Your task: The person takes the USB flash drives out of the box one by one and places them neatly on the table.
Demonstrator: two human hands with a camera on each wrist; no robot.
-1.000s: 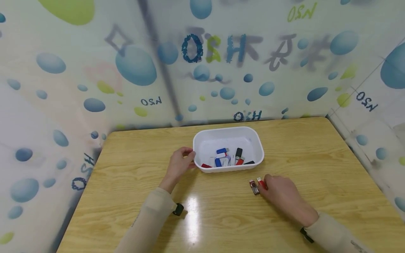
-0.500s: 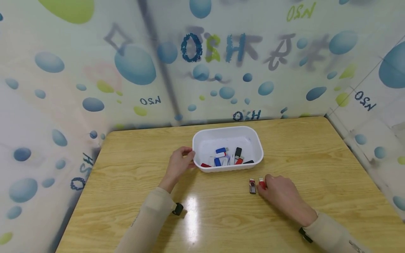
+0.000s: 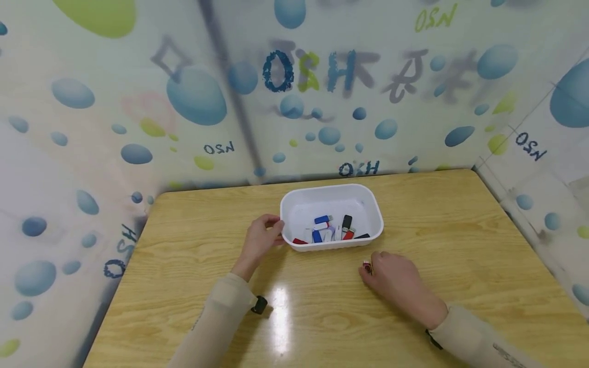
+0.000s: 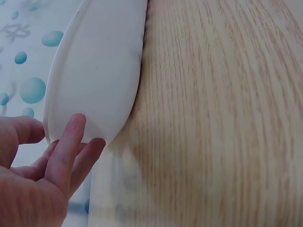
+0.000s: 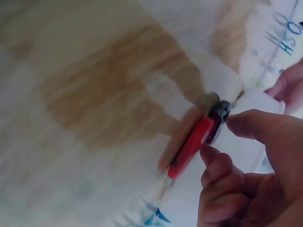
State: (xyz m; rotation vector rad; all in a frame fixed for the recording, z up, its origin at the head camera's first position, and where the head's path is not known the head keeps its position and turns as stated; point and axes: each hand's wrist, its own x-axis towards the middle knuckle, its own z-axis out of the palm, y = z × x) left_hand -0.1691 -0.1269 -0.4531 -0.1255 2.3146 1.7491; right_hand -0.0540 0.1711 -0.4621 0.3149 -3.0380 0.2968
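My left hand (image 3: 261,237) is at the left end of a white plastic bin (image 3: 331,245). In the left wrist view its thumb touches the rim and extended fingers rest against the outer wall. USB sticks in red, blue, white and black lie in the bin. In front of the bin's right corner, my right hand (image 3: 395,278) is low over the table, thumb and index finger at a swivel USB stick (image 3: 366,267), mostly covered by the hand. The right wrist view, blurred, shows a red USB stick (image 5: 191,147) with a dark end beside the thumb and curled fingers.
The wooden table (image 3: 184,245) has a back edge behind the bin, against a wall (image 3: 248,122) printed with blue and green drops and lettering. A bright reflection lies on the tabletop between the arms. Each wrist wears a dark strap.
My right hand has shifted left from the red USB stick onto the swivel one, hiding most of both. The swivel stick turned straighter earlier. The left hand and bin stay put.
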